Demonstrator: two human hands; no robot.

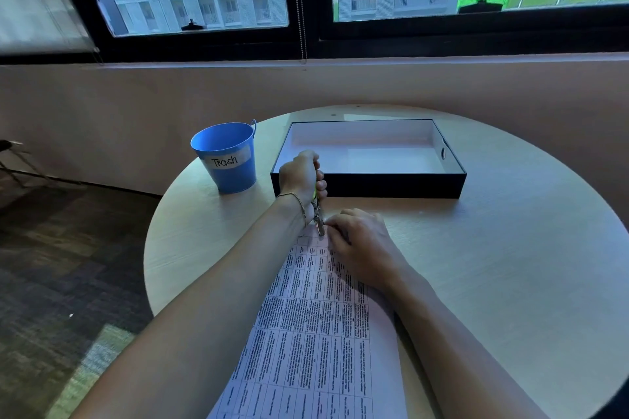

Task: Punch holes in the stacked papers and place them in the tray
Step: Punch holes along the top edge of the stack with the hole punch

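A stack of printed papers (308,333) lies on the round table, running from the near edge towards the middle. My left hand (301,175) is closed around the handles of a metal hole punch (319,219) with a green grip. The punch's jaws sit over the far edge of the papers. My right hand (362,247) rests flat on the far end of the stack, fingertips touching the punch's jaws. Behind the hands stands a black tray (456,180) with a white inside and nothing in it.
A blue bucket (226,160) labelled "Trash" stands left of the tray near the table's (510,265) left edge. A wall and windows rise behind the table. Dark floor lies to the left.
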